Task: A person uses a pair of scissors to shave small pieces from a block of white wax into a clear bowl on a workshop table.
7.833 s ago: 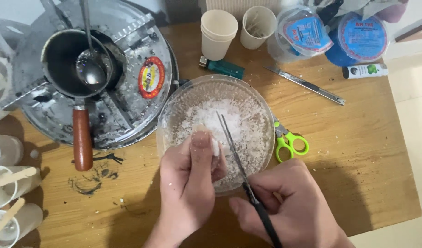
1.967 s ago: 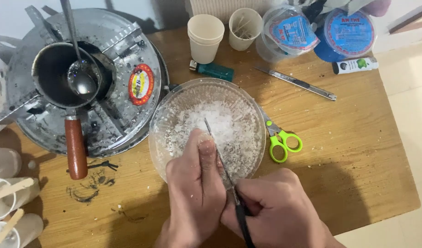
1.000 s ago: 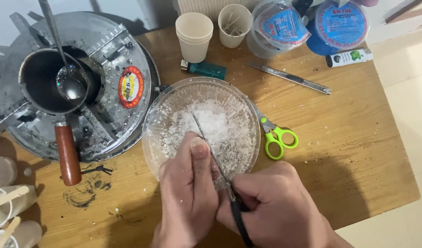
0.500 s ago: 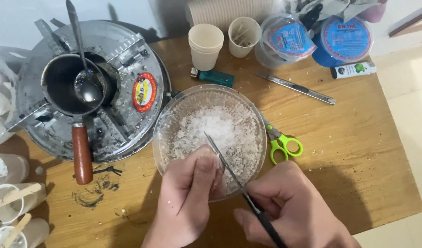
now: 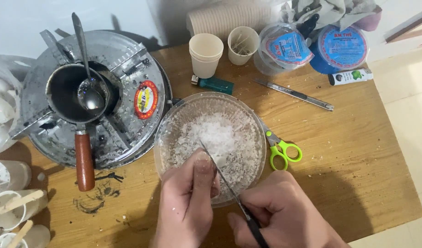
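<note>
Left hand point(image 5: 189, 202): fingers curled together, fingertips pressed down on a white lump at the near rim of the clear bowl point(image 5: 174, 120); looks like it pins a chunk of the white flakes point(image 5: 215, 138), but the lump itself is mostly hidden under the thumb, so not certain. Right hand point(image 5: 284, 216): fist-like grip, fingers wrapped around the dark handle of a knife point(image 5: 222, 177). Blade is thin, long axis runs diagonal, handle at lower right, tip pointing up-left into the bowl, ending just beside the left thumb and touching the flakes.

Layout left to right: small cups with wooden sticks point(image 5: 13, 206) at the far left table edge. Round metal stove point(image 5: 128, 59) next, carrying a dark pot point(image 5: 64, 94) with a ladle point(image 5: 89, 89) in it; pot's wooden handle point(image 5: 84, 160) points toward the person. Bowl sits just beside the stove's right edge, nearly touching. Green lighter point(image 5: 213, 84) and two paper cups point(image 5: 205, 54) behind the bowl. Green-handled scissors point(image 5: 280, 151) touch the bowl's right side. Box cutter point(image 5: 293, 94) lies diagonal farther back, two lidded plastic tubs point(image 5: 312, 48) behind it at the rear edge.

Open room: bare wooden table point(image 5: 357, 151) right of the scissors out to the right edge; left side is crowded.
</note>
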